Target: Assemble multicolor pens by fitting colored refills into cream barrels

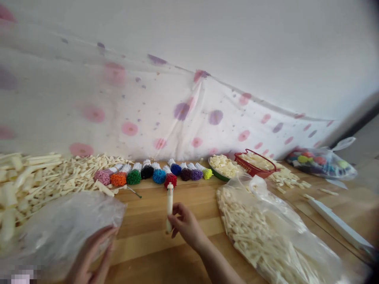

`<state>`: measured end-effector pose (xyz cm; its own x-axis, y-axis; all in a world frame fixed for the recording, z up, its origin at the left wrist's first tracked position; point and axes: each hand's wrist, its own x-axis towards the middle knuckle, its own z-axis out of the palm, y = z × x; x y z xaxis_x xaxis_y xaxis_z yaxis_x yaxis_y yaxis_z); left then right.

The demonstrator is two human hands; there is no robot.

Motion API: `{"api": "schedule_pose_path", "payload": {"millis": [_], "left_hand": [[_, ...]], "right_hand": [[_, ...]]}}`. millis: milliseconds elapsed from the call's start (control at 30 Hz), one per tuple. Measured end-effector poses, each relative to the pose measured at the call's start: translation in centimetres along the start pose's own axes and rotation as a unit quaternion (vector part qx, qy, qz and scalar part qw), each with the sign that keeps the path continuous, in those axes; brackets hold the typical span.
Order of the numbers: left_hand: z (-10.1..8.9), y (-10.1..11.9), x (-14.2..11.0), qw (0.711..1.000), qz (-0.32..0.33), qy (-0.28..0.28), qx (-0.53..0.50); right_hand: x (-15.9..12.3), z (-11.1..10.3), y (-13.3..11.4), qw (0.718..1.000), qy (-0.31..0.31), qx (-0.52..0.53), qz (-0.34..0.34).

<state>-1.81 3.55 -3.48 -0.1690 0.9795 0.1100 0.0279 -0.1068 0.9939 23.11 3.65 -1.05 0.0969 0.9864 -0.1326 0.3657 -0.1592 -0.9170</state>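
Observation:
My right hand point(186, 225) grips a thick cream multicolour pen point(169, 209) upright over the middle of the table, thumb and fingers closed around its lower barrel. Small coloured sliders show near its top. At the lower left, my left hand point(93, 254) has its fingers stretched out and the thumb apart, at the edge of a clear plastic bag point(74, 213); whether it touches the bag I cannot tell. Behind the pen lies a row of bundled white sticks with coloured ends, among them a red bundle point(170, 179), a green bundle point(134, 176) and an orange bundle point(118, 178).
Cream plastic parts point(68, 173) are heaped at left. A green-rimmed bowl point(220, 176) and a red basket point(257, 170) hold more. A large bag of parts point(257, 228) lies right of my hand. Farther right are a long white strip point(337, 221) and a tied bag point(322, 161).

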Motion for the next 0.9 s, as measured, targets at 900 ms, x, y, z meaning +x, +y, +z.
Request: {"api": "schedule_pose_path", "payload": {"millis": [900], "left_hand": [[2.7, -0.3, -1.5, 0.982, -0.125, -0.110, -0.092]], "right_hand": [[2.4, -2.4, -1.9, 0.938, 0.054, -0.337, 0.064]]}}
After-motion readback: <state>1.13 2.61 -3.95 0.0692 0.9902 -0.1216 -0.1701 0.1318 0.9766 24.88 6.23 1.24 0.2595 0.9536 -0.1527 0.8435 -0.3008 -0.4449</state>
